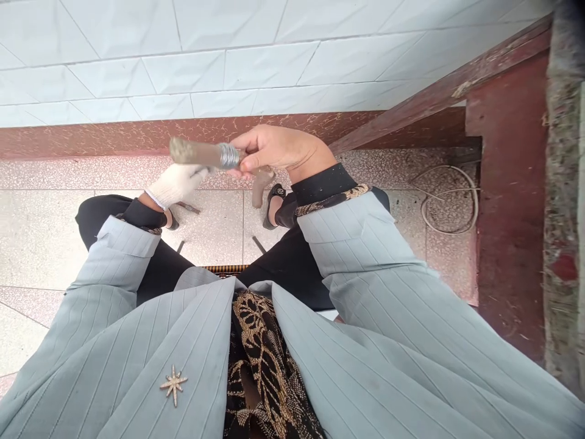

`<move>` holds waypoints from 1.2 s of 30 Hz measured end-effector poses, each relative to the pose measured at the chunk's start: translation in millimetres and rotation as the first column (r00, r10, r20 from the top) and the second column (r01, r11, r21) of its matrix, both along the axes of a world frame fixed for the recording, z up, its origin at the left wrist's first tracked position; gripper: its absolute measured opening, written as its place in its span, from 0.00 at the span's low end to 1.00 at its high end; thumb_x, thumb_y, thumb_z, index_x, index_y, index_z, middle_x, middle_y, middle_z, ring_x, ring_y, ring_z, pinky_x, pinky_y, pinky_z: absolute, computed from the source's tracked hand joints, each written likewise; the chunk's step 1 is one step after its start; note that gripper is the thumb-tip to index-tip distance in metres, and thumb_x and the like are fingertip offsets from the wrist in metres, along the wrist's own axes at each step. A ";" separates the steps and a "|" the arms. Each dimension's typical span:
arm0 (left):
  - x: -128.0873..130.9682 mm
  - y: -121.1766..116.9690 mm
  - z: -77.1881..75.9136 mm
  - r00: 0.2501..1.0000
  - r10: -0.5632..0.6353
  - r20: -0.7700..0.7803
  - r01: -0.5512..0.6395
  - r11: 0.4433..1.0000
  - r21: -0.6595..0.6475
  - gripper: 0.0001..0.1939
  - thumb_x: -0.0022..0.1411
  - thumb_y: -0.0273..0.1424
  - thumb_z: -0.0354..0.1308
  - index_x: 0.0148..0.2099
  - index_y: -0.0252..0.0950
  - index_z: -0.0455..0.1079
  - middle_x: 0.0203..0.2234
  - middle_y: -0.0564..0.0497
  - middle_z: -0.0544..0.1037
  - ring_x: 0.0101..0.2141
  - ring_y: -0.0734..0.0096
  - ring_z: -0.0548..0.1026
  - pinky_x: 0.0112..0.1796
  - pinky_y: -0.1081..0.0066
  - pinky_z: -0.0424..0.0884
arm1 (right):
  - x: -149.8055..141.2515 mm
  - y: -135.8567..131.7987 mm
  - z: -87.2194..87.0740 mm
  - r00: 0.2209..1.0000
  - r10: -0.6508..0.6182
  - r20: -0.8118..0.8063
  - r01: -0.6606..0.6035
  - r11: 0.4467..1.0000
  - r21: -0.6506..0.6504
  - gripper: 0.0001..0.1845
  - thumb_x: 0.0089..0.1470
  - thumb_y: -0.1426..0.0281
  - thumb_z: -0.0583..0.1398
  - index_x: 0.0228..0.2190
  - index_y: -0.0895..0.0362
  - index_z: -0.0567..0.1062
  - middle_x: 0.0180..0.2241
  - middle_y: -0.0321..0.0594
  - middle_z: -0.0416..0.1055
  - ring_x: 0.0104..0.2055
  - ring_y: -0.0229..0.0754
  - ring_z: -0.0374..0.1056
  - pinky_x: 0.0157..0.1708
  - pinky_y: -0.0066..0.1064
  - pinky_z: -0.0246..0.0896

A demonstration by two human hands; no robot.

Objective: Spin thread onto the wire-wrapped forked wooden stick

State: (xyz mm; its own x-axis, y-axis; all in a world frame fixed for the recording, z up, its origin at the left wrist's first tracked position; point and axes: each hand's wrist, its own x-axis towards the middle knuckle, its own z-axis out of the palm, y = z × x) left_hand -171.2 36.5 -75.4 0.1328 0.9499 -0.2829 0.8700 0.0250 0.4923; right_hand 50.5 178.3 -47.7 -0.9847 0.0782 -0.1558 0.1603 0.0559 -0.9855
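A thick brown stick-like piece (196,152) with a rough, pale end is held up in front of me, lying nearly level. Silvery wire (228,156) is wound in a tight coil around it. My right hand (286,151), bare, is closed on the piece just right of the coil, thumb and fingers pinching. Below those fingers a shorter brown stub (262,188) points down; whether it is joined to the piece is hidden. My left hand (176,183), in a white knitted glove, is at the underside of the piece, its fingers closed and partly hidden behind it.
A white tiled wall (183,67) with a reddish base strip rises ahead. At the right stand a dark red wooden frame (507,183) and a loop of pale cable (450,201) on the speckled floor (36,238). A small dark stick (189,208) lies near my left foot.
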 end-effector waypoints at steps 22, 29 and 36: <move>23.6 -48.7 -18.9 0.988 -0.012 -0.156 0.056 0.957 0.285 0.16 0.75 0.33 0.52 0.55 0.40 0.80 0.45 0.45 0.87 0.42 0.60 0.85 0.43 0.64 0.74 | -3.7 -4.8 -49.6 0.748 -0.592 0.299 0.079 0.527 0.846 0.10 0.62 0.68 0.64 0.42 0.60 0.81 0.42 0.53 0.79 0.46 0.54 0.74 0.45 0.41 0.65; 11.0 -42.9 -13.2 0.965 0.139 -0.222 -0.060 0.943 0.327 0.20 0.77 0.40 0.51 0.55 0.39 0.81 0.44 0.40 0.86 0.41 0.52 0.84 0.43 0.56 0.73 | -6.2 -31.6 -45.1 0.833 0.046 0.551 -0.418 0.704 0.574 0.04 0.57 0.72 0.65 0.30 0.55 0.80 0.28 0.37 0.75 0.32 0.42 0.67 0.35 0.35 0.54; 6.9 -30.8 -31.7 0.928 0.372 -0.036 -0.356 0.908 0.220 0.15 0.76 0.35 0.52 0.51 0.39 0.79 0.44 0.42 0.86 0.44 0.53 0.83 0.47 0.58 0.73 | 11.6 -36.4 -16.2 0.960 0.072 0.272 -0.178 0.905 0.388 0.05 0.55 0.66 0.65 0.32 0.54 0.78 0.25 0.32 0.67 0.30 0.38 0.61 0.33 0.33 0.52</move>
